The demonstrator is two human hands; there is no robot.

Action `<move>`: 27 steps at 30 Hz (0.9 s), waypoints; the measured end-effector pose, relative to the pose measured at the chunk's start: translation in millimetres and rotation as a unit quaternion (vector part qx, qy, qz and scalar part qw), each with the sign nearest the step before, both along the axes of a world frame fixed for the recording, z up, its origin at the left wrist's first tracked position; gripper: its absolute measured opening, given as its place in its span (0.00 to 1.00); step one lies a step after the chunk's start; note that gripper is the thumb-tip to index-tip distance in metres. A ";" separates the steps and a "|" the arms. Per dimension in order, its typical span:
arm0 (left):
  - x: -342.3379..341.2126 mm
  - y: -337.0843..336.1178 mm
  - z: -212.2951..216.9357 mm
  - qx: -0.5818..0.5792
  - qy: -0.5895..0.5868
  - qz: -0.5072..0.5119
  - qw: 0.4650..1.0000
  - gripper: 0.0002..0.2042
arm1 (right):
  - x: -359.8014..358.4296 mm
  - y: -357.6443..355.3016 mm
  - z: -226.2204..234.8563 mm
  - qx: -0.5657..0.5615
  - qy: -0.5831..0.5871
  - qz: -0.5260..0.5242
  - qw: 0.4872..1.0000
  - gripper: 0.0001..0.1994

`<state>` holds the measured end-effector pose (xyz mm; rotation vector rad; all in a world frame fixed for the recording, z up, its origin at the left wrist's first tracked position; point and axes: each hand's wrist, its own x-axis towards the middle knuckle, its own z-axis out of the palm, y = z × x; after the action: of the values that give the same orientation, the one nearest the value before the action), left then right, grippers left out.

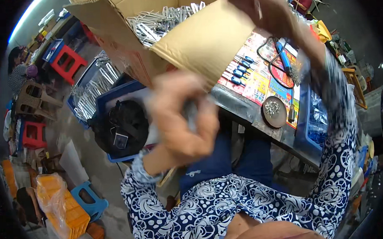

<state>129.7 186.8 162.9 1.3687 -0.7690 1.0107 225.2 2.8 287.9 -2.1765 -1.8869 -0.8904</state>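
A cardboard box with open flaps stands at the far edge of the workbench, heaped with silvery metal pieces. My left hand is in front of its near flap, fingers curled in. Something greyish shows between those fingers, too smeared to name. My right hand is raised by the far right end of the flap, blurred by motion, its fingers not readable. Blue-handled screwdriver-like tools lie in a row on the printed sheet beside the flap.
On the bench are a blue corded tool and a round dish of small metal parts. Blue crates flank me; the left one carries a black bag. Stools and a person are farther left.
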 end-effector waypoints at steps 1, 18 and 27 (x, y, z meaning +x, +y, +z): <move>-12.4 -3.7 -8.9 0.087 0.009 -0.041 0.995 0.17 | 35.8 -0.7 17.8 0.109 0.012 -0.073 0.991 0.10; -27.1 32.3 -64.9 0.099 0.175 -0.007 0.979 0.16 | 46.8 3.8 -25.8 -0.033 -0.013 -0.139 0.990 0.05; -48.7 13.3 -78.5 0.203 0.247 -0.111 0.941 0.12 | 66.6 15.2 -7.6 0.015 0.039 -0.123 0.991 0.05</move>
<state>81.0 200.1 84.4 1.7510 -0.7467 0.3073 291.9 17.9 280.3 -2.4256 -1.5837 -0.8511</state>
